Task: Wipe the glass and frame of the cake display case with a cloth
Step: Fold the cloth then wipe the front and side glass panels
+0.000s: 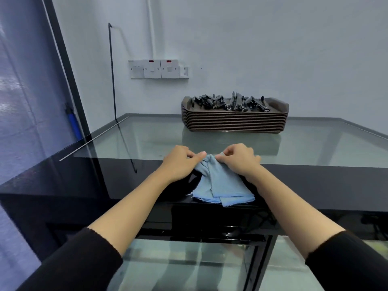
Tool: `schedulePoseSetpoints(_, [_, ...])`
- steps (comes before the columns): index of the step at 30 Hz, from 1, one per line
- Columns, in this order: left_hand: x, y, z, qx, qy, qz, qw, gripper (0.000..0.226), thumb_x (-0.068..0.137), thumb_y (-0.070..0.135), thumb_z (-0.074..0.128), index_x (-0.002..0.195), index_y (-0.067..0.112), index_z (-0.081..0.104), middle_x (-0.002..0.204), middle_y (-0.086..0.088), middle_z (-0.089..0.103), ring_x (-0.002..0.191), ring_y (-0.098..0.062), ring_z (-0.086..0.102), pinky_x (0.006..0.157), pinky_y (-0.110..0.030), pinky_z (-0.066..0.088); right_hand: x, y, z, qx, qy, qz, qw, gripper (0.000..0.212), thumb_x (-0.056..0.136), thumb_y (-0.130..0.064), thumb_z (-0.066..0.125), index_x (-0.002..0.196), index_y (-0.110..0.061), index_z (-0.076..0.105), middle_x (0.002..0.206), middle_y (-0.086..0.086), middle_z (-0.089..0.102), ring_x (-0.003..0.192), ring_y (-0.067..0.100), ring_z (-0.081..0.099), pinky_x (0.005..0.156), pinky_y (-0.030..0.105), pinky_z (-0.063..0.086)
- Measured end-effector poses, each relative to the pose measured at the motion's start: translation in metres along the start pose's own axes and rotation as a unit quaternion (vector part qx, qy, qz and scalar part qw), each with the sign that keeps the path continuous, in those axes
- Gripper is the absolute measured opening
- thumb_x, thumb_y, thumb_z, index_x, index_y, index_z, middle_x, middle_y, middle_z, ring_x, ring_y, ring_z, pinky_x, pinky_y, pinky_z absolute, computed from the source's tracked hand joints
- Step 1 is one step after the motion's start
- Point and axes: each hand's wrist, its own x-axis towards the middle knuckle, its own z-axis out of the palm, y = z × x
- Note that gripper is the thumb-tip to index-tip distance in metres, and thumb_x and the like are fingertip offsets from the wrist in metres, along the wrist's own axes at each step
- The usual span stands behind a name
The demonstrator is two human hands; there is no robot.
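the left fingers (196,156) are curled, thumb and forefinger pinching the top edge of the cloth (220,183). the right fingers (223,154) are curled the same way and pinch the same edge just beside them, at 3 o'clock of the left pinch. the left hand (180,160) and right hand (241,160) sit knuckles up, side by side, over the line where the glass (147,141) top meets the black frame (84,181). the cloth is light blue and bunched at the top. it fans out toward 6 o'clock and lies across the frame, its frayed lower edge at the front rim of the case (315,185). both forearms are bare and run to 7 and 5 o'clock into black sleeves (84,263). at 6 o'clock, below the frame, more glass panes of the case show. at 12 o'clock of the hands, well apart, a stack of brown trays (235,121) stands on the glass by the wall, the top one filled with black metal pieces (231,101) too small to tell apart. on the wall at 11 o'clock is a row of white sockets (159,68), and a black cable (112,70) runs down beside them to the back left corner of the case.
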Motion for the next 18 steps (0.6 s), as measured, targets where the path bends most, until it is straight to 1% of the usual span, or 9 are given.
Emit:
schedulePoseSetpoints(1, [0.002,0.003,0.001,-0.007,-0.01,0.002,1.0,0.052,0.091,0.055,0.054,0.092,0.007,0.076,0.102,0.0,0.062,0.115,-0.01,0.051,0.091,-0.031,0.038,0.001,0.0,-0.001,0.067,-0.001,-0.006,0.998,0.025,0.083,-0.044,0.07,0.08,-0.019,0.071,0.087,-0.003,0.068,0.103,0.024,0.057,0.092,0.041,0.042])
schedulePoseSetpoints(3, [0.007,0.008,0.001,-0.026,-0.028,-0.001,0.999,0.045,0.084,0.056,0.064,0.095,0.015,0.077,0.103,0.005,0.053,0.105,-0.006,0.048,0.086,-0.028,0.035,-0.001,0.0,-0.005,0.219,-0.017,-0.008,0.976,0.016,0.084,-0.028,0.074,0.076,-0.015,0.067,0.077,0.0,0.067,0.078,0.018,0.063,0.071,0.031,0.052])
schedulePoseSetpoints(5, [0.013,0.009,0.001,-0.066,-0.05,-0.014,0.996,0.039,0.08,0.049,0.073,0.093,0.013,0.075,0.114,0.005,0.052,0.113,-0.009,0.049,0.085,-0.028,0.035,-0.005,0.0,-0.013,0.308,-0.037,-0.011,0.95,0.011,0.087,-0.018,0.072,0.08,-0.01,0.066,0.073,0.002,0.065,0.065,0.012,0.061,0.057,0.023,0.049])
schedulePoseSetpoints(8, [0.021,0.013,-0.004,-0.18,-0.078,-0.029,0.98,0.032,0.078,0.03,0.08,0.088,0.002,0.07,0.095,-0.004,0.064,0.092,-0.016,0.059,0.081,-0.033,0.048,-0.005,-0.003,-0.025,0.372,-0.032,-0.018,0.928,0.008,0.087,-0.012,0.071,0.087,-0.005,0.068,0.072,0.002,0.065,0.052,0.002,0.06,0.048,0.017,0.047])
schedulePoseSetpoints(11, [0.029,0.026,-0.02,-0.314,-0.106,-0.023,0.943,0.015,0.079,0.022,0.078,0.08,0.011,0.068,0.08,-0.003,0.069,0.078,-0.015,0.063,0.076,-0.03,0.051,0.001,-0.015,-0.04,0.402,0.015,-0.036,0.915,0.005,0.085,-0.008,0.072,0.087,-0.004,0.069,0.074,0.002,0.066,0.057,0.005,0.062,0.049,0.015,0.047])
schedulePoseSetpoints(13, [0.035,0.044,-0.032,-0.356,-0.095,-0.011,0.93,0.018,0.079,0.03,0.078,0.081,0.016,0.065,0.08,0.0,0.069,0.073,-0.012,0.064,0.071,-0.026,0.05,0.006,-0.032,-0.054,0.434,0.049,-0.054,0.898,0.006,0.084,-0.005,0.073,0.088,-0.004,0.069,0.074,0.003,0.066,0.061,0.008,0.062,0.051,0.016,0.047])
schedulePoseSetpoints(15, [0.043,0.062,-0.039,-0.328,-0.009,0.016,0.945,0.027,0.072,0.035,0.083,0.082,0.016,0.067,0.079,0.0,0.069,0.072,-0.012,0.062,0.068,-0.025,0.048,0.009,-0.048,-0.071,0.442,0.082,-0.086,0.889,0.01,0.08,-0.004,0.075,0.086,-0.006,0.068,0.076,0.005,0.068,0.065,0.01,0.064,0.053,0.015,0.047])
schedulePoseSetpoints(17, [0.047,0.077,-0.045,-0.293,0.078,0.052,0.952,0.025,0.071,0.028,0.085,0.083,0.014,0.069,0.077,0.001,0.069,0.07,-0.008,0.062,0.062,-0.019,0.047,0.006,-0.057,-0.085,0.444,0.101,-0.118,0.883,0.014,0.078,-0.004,0.077,0.087,-0.008,0.068,0.083,0.009,0.07,0.075,0.016,0.067,0.063,0.02,0.053])
schedulePoseSetpoints(18, [0.046,0.081,-0.049,-0.289,0.092,0.072,0.95,0.022,0.073,0.022,0.084,0.087,0.012,0.07,0.078,0.001,0.069,0.07,-0.007,0.063,0.061,-0.016,0.048,0.003,-0.057,-0.09,0.446,0.104,-0.128,0.88,0.015,0.077,-0.003,0.078,0.088,-0.008,0.067,0.086,0.011,0.07,0.08,0.019,0.067,0.071,0.025,0.056])
